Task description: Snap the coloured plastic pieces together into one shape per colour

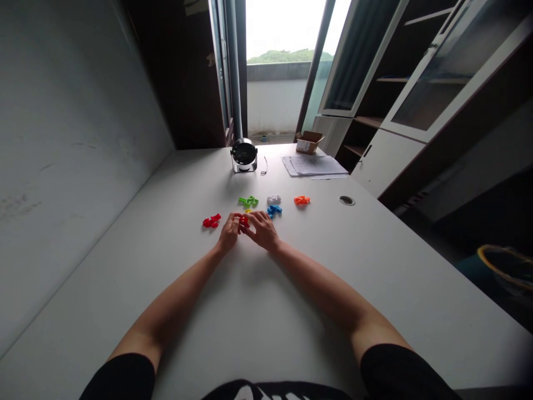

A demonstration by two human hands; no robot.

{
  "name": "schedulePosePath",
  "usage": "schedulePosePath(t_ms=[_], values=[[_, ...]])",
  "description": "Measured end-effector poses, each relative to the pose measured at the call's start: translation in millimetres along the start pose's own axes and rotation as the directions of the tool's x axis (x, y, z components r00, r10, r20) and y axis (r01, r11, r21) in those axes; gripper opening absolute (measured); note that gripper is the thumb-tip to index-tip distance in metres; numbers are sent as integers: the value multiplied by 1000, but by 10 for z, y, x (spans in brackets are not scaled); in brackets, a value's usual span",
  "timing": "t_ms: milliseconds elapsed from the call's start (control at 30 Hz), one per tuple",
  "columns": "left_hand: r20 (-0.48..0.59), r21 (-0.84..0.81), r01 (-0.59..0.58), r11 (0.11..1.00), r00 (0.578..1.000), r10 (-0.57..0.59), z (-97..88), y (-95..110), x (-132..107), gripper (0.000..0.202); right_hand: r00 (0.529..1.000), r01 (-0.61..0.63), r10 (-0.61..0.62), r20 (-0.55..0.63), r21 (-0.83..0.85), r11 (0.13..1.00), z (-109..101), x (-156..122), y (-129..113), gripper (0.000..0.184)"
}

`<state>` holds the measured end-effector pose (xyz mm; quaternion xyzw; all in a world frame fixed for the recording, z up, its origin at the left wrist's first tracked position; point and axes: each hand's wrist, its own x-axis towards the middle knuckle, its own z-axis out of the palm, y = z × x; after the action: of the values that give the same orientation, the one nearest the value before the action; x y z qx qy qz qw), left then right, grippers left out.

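Between my two hands, low over the white table (258, 311), is a small red plastic piece (244, 221). My left hand (229, 231) grips it from the left with closed fingers. From the other side my right hand (262, 229) pinches it too, its fingers partly covering it. Left of my hands lies a small heap of red plastic pieces (211, 221). Beyond them are green pieces (249, 201), white pieces (273, 199) and blue pieces (274, 210). A bit of a yellow piece (247, 211) shows just behind my fingers. Orange pieces (302, 200) lie farther right.
A small black fan (244, 154) stands at the back, a thin cord (265, 166) beside it. Papers (314, 165) and an open cardboard box (309, 142) are at the back right. A round cable hole (347, 200) sits near the right edge. A wall borders the left.
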<state>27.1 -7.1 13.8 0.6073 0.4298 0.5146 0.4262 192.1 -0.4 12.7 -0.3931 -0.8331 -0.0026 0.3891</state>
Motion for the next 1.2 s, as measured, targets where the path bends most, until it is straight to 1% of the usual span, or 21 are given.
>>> schedulePosePath(t_ms=[167,367,467,567,700,867,967,1100,1200], values=[[14,4,-26,1000,1000,26,-25,-22,10,18,1000,-8,8,-21,21,1000,0,-5,-24,30],[-19,144,-38,989,999,41,-62,-46,14,18,999,-38,38,-9,55,998,3,-3,12,25],[-7,204,-56,977,998,59,-80,-40,4,16,998,-65,66,-17,38,997,5,2,37,23],[14,239,-95,966,995,94,-97,-17,-12,16,995,-96,96,-24,13,995,2,6,47,25],[26,268,-134,954,991,132,-111,3,-26,20,991,-135,134,-24,-18,991,6,8,56,30],[32,284,-182,941,983,181,-113,3,-28,23,988,-151,151,-27,-14,988,21,4,83,33],[12,313,-183,932,982,189,-118,3,-25,21,988,-154,154,-28,9,988,13,4,87,34],[-22,323,-158,933,985,174,-143,-12,-13,24,984,-160,167,-70,90,983,-20,10,58,26],[-34,310,-128,942,989,145,-165,-37,2,28,987,-125,136,-81,134,983,-44,11,24,27]])
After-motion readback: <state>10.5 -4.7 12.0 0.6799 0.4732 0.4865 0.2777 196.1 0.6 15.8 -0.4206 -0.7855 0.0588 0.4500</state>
